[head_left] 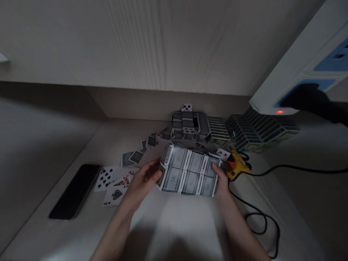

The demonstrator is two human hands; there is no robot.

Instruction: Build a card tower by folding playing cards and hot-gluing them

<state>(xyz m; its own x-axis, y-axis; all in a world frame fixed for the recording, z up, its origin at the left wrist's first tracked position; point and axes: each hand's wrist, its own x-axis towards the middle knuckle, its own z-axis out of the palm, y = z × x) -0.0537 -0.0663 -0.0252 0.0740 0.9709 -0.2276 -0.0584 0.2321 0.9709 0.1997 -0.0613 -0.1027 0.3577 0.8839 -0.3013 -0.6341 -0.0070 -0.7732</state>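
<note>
Between my two hands is a box-like block built of playing cards (181, 170), its patterned grey backs facing me and white strips running between them. My left hand (144, 181) grips its left end, thumb on the near side. On the right end, my right hand (221, 179) presses its thumb against the upper face, the other fingers hidden behind. The block is held tilted above the pale surface. Just behind it lie loose cards (136, 156), and a yellow glue gun (239, 165) rests close to my right hand.
A black phone (76, 192) and face-up cards (116, 195) lie at left. Behind stand another card-built structure (187, 123) and ribbed stacks (258, 130). A power strip (299, 78) with a lit red light hangs at upper right. A black cord (288, 166) runs along the right.
</note>
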